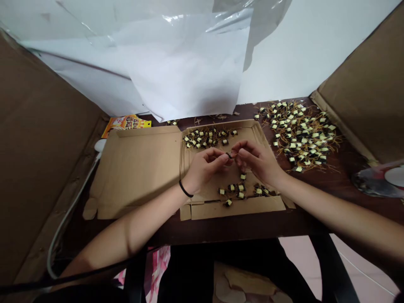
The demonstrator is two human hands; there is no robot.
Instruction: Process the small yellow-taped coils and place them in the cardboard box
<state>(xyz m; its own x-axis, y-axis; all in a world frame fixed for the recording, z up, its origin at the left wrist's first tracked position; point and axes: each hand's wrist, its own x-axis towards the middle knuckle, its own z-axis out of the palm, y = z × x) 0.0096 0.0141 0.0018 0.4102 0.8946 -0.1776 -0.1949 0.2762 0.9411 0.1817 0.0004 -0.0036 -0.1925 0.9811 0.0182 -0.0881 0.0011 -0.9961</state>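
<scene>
Above the open cardboard box (238, 208), my left hand (206, 166) pinches a small dark wound coil (229, 155) between thumb and fingers. A black band circles the left wrist. My right hand (254, 160) is closed right beside it, its fingertips pinched at the coil's thin copper-coloured wires. Fingers hide most of the held piece. Just below the hands lies a loose coil (243, 176) with a yellow wrap. Several similar coils (232, 187) are scattered near the box's front edge, and a group of coils (205, 136) sits at its back.
A large heap of yellow-wrapped coils (303, 134) covers the table's right side. The box's flat lid (142, 168) spreads left. Behind it lie an orange packet (126, 122) and a white cable (72, 210). Cardboard walls (366, 84) flank the table; a clear container (381, 181) stands right.
</scene>
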